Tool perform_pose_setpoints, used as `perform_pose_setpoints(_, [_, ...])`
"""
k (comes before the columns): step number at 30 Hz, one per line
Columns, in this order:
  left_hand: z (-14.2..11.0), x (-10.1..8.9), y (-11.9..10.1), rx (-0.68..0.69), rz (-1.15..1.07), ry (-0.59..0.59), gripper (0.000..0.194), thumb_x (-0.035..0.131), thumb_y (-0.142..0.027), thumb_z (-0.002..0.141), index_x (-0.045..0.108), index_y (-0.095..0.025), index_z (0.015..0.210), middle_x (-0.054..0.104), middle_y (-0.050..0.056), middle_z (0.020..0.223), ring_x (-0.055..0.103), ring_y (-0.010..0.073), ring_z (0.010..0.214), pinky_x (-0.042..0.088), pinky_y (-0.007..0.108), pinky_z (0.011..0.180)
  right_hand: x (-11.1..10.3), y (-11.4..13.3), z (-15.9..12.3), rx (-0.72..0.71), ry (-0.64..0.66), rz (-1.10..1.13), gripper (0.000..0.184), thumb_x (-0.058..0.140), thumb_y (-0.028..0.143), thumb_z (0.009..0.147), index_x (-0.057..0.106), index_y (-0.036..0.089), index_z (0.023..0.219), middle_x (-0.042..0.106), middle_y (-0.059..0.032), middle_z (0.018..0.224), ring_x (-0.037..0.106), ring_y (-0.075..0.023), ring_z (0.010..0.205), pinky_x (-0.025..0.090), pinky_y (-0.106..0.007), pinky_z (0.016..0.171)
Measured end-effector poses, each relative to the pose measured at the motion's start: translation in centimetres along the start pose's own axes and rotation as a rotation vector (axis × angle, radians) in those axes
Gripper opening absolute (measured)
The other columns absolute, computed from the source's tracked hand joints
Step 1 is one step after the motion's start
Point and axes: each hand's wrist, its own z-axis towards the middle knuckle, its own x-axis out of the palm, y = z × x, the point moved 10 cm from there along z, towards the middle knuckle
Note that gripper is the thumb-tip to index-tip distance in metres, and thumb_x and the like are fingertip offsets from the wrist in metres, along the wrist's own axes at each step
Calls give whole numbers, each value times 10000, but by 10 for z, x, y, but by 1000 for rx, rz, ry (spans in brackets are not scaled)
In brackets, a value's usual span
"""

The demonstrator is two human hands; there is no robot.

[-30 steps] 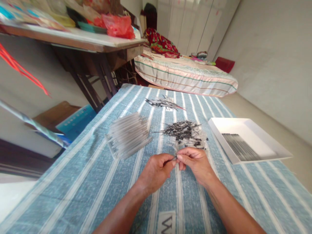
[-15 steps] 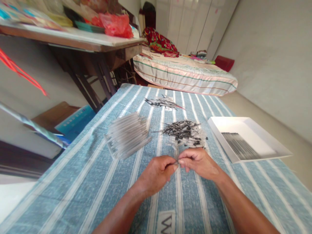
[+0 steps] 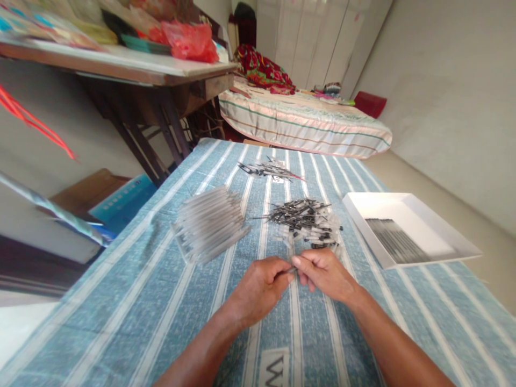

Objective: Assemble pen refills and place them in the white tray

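Observation:
My left hand (image 3: 264, 287) is closed in a pinch on a thin dark pen part (image 3: 292, 270), most of which the fingers hide. My right hand (image 3: 324, 274) pinches the other end of it, its thumb almost touching the left fingertips. Just beyond the hands lies a loose pile of small black and clear pen parts (image 3: 300, 215). To its left, translucent pen barrels (image 3: 209, 220) are stacked side by side.
A white open box (image 3: 437, 231) at right holds a row of slim dark-and-clear pens (image 3: 397, 240). Farther back lies a smaller heap of thin dark pieces (image 3: 268, 170). All rest on a striped blue cloth (image 3: 161, 322). A cluttered desk (image 3: 189, 70) stands at upper left, a bed (image 3: 306, 118) behind.
My right hand has turned slightly, its thumb now laid over the pinched piece and its fingers more curled. My left hand stays in nearly the same place.

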Motion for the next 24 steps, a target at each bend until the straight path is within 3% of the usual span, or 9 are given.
perform_pose_setpoints(5, [0, -3, 2, -12, 19, -42, 209, 471, -208, 794, 614, -165, 647, 527, -31, 550, 496, 109, 548, 387, 200, 511, 1, 0, -2, -29, -1, 72, 313, 535, 471, 803, 562, 170, 719, 567, 32, 565, 509, -72, 430, 397, -175, 428])
perform_pose_setpoints(9, [0, 1, -1, 12, -11, -4, 210, 457, -203, 804, 629, -172, 688, 537, -32, 567, 490, 103, 542, 384, 195, 507, 2, -7, -3, 37, -4, 40, 450, 454, 512, 835, 505, 166, 552, 514, 36, 442, 434, -53, 331, 327, -163, 350])
perform_pose_setpoints(13, [-1, 0, 1, -13, -8, -24, 211, 466, -203, 797, 599, -164, 639, 511, -36, 544, 487, 104, 535, 380, 196, 504, 1, -2, -2, 7, -9, 94, 335, 541, 487, 791, 559, 166, 698, 557, 38, 526, 498, -68, 401, 383, -167, 395])
perform_pose_setpoints(17, [-1, 4, 0, 4, -22, 7, 208, 447, -201, 811, 614, -172, 689, 538, -37, 575, 486, 98, 527, 383, 199, 516, 0, -5, -2, 48, -25, 53, 413, 469, 501, 829, 511, 166, 591, 523, 39, 451, 444, -58, 331, 329, -165, 346])
perform_pose_setpoints(21, [-1, 2, 1, 1, -4, -27, 209, 472, -208, 793, 587, -169, 623, 521, -35, 546, 487, 107, 539, 378, 202, 517, 1, -1, -3, 17, -10, 73, 339, 533, 486, 795, 542, 169, 677, 565, 39, 514, 490, -64, 383, 372, -166, 383])
perform_pose_setpoints(24, [-1, 3, -1, 13, -9, -8, 195, 472, -197, 788, 591, -172, 635, 516, -38, 546, 481, 104, 538, 373, 199, 518, 3, -5, -4, 54, 3, 77, 399, 484, 510, 816, 505, 167, 613, 546, 41, 474, 467, -58, 347, 348, -161, 357])
